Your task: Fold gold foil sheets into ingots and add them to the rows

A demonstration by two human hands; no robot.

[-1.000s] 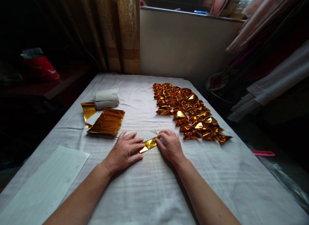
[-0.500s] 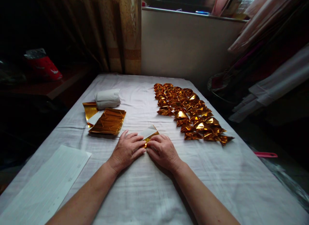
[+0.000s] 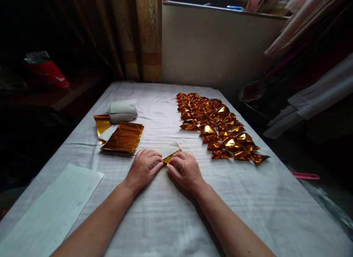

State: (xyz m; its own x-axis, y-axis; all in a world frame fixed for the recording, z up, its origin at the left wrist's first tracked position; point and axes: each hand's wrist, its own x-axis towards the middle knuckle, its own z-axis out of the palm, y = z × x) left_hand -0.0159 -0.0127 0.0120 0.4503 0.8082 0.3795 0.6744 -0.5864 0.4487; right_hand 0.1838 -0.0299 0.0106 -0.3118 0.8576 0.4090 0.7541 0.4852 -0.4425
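Centre frame: left hand (image 3: 143, 168) and right hand (image 3: 185, 170), fingers curled narrow, pinching small gold foil sheet with white back (image 3: 170, 152) flat against white cloth-covered table (image 3: 165, 220), likely steadying crease. Folded gold foil pieces (image 3: 217, 126) in rows upper right; flat gold foil stack (image 3: 123, 137) upper left, within reach.

foil piece (image 3: 170, 154) mostly hidden under both hands, white sheet (image 3: 52, 209) cut off

**Single head-worn view**

Taken from the wearer's head, aimed forward and down along a cloth-covered table (image 3: 171, 213); forearms entered from the bottom edge, wall and curtain (image 3: 143, 36) closed the far end. Near, wide-angled.
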